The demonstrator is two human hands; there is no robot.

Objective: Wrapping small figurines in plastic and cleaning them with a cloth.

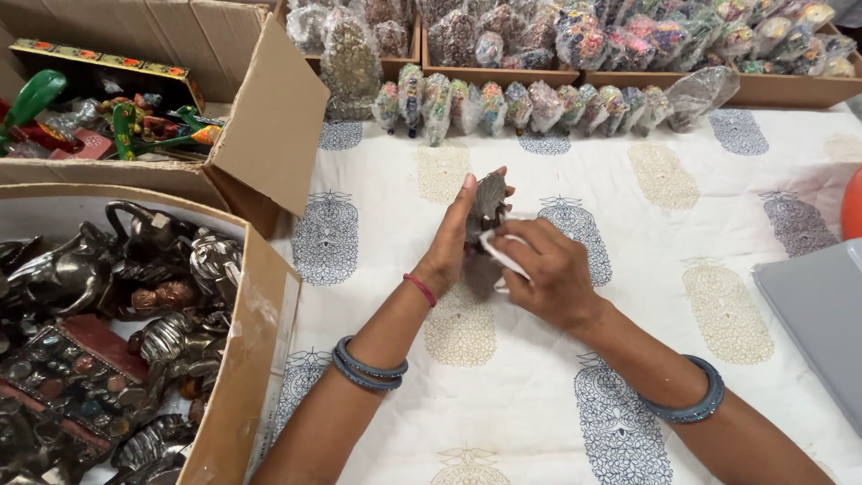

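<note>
My left hand [452, 242] holds a small dark metal figurine [488, 205] upright above the printed white cloth [628, 377]. Its fingers wrap the figurine's left side. My right hand [548, 269] pinches a small white cloth [499, 252] and presses it against the figurine's lower right side. Both wrists wear blue bangles, and a red thread circles the left wrist. The figurine's lower part is hidden behind my hands.
A cardboard box [238, 377] of dark metal figurines sits at the left. Behind it is another open box [269, 135] with colourful painted pieces. A row of plastic-wrapped figurines [521, 106] lines the far side, before wooden trays. A grey flat object [817, 314] lies at right.
</note>
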